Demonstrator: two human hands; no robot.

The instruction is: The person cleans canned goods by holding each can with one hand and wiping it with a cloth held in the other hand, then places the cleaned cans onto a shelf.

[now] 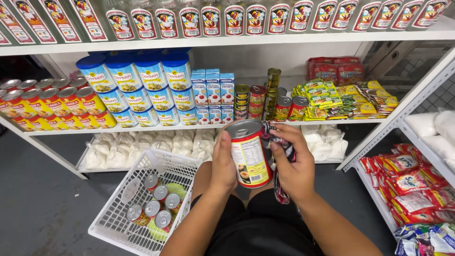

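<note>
My left hand grips a tall tin can with a red and yellow label, held upright in front of the shelves. My right hand presses a dark patterned cloth against the can's right side, the cloth's tail hanging down below the hand. The can's silver lid faces up. Below and to the left, a white plastic basket sits on the floor with several small tin cans lying in it.
White shelves ahead carry blue-lidded tins, red and yellow cans, small blue cartons, stacked tins and yellow-green sachets. White bags lie on the lowest shelf. A second shelf at right holds red packets.
</note>
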